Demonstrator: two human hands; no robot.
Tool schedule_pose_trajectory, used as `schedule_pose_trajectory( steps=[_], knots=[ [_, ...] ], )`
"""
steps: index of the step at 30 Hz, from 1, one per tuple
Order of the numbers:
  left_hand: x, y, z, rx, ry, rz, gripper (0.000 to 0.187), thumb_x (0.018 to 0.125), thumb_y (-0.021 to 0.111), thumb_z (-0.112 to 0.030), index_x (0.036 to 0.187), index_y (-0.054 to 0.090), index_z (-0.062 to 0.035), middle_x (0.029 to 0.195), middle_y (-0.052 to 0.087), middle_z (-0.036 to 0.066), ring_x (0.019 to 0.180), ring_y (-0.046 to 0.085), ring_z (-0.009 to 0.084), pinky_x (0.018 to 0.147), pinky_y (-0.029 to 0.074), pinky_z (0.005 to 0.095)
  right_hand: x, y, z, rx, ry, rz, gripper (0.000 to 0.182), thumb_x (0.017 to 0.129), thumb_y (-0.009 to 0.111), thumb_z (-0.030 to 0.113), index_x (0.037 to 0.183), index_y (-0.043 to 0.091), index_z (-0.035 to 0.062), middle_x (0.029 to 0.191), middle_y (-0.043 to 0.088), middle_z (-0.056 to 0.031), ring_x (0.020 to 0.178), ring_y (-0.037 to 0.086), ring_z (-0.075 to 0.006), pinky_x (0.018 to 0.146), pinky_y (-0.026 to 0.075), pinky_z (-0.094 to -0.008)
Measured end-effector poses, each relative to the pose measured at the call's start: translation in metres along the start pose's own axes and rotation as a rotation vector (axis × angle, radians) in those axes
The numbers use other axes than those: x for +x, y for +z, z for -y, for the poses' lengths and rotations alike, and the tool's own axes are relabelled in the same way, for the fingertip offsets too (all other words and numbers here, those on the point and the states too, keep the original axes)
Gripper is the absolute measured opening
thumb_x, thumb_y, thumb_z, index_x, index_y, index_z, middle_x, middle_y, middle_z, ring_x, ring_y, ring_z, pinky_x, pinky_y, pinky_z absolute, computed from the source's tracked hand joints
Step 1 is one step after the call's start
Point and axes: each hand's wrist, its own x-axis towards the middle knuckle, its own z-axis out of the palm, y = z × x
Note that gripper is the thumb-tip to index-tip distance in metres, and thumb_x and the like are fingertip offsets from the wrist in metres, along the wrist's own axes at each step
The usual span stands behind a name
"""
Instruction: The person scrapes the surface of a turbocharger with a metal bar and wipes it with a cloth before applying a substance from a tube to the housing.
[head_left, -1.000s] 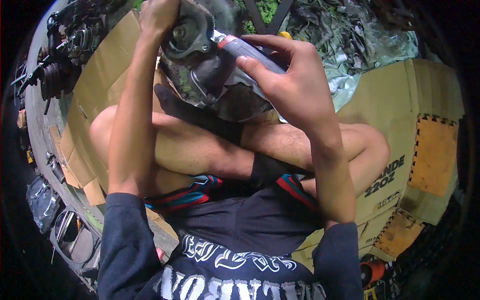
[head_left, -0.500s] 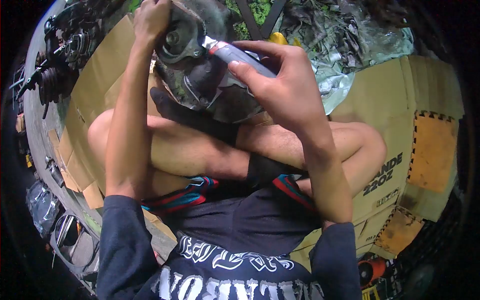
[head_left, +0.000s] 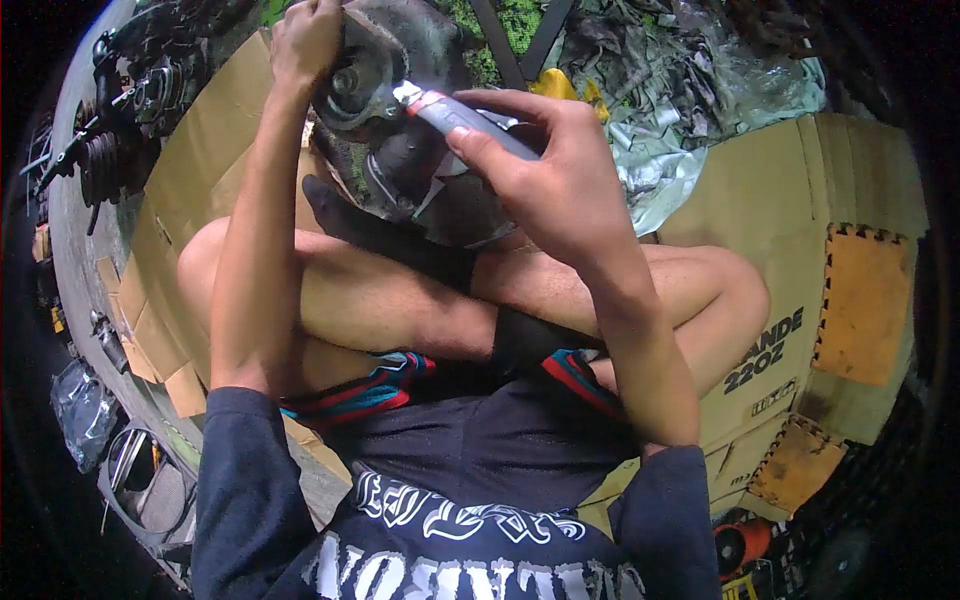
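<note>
A dark, greasy metal housing (head_left: pixel 405 165) with a round recessed opening and a curved pipe-like part lies in front of my crossed legs. My right hand (head_left: pixel 555 165) is closed around a grey stick-shaped tool (head_left: pixel 478 125) with a red band. The tool's bright tip is at the rim beside the round opening; whether it touches cannot be made out. At the upper left, my left hand (head_left: pixel 306 42) is closed in a fist against the housing's far left side. What those fingers hold, if anything, is hidden.
Flattened cardboard (head_left: pixel 750 210) lies under my legs. Crumpled grey rags and plastic (head_left: pixel 650 90) sit at the upper right, near a yellow item (head_left: pixel 555 83). Dark machine parts (head_left: pixel 150 90) stand at left. Orange foam mat pieces (head_left: pixel 862 305) lie at right.
My right hand and the tool have shifted slightly left, bringing the bright tip nearer the round opening's rim. My left hand has hardly moved.
</note>
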Motion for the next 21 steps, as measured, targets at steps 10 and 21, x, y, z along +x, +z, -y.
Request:
schedule_pose_trajectory(
  steps=[10,21],
  knots=[
    [0.003,-0.001,0.001,0.006,0.052,-0.028,0.034,0.099,0.048,-0.013,0.129,0.061,-0.006,0.125,0.063,0.025,0.117,0.06,0.0441,0.101,0.048,0.0521,-0.005,0.026,-0.015,0.034,-0.074,-0.19,0.034,0.094,0.072,0.018,0.12,0.073,-0.0032,0.09,0.076,-0.0129,0.082,0.069,-0.0141,0.076,0.055,-0.0295],
    [0.003,-0.001,0.0,0.083,0.041,-0.015,0.025,0.097,0.05,-0.013,0.118,0.062,-0.0063,0.119,0.065,0.025,0.112,0.062,0.0434,0.098,0.048,0.0528,-0.013,0.029,-0.014,0.036,-0.111,-0.158,0.034,0.094,0.072,0.016,0.122,0.073,-0.0027,0.09,0.077,-0.0116,0.077,0.067,-0.0113,0.07,0.053,-0.0284]
  ],
)
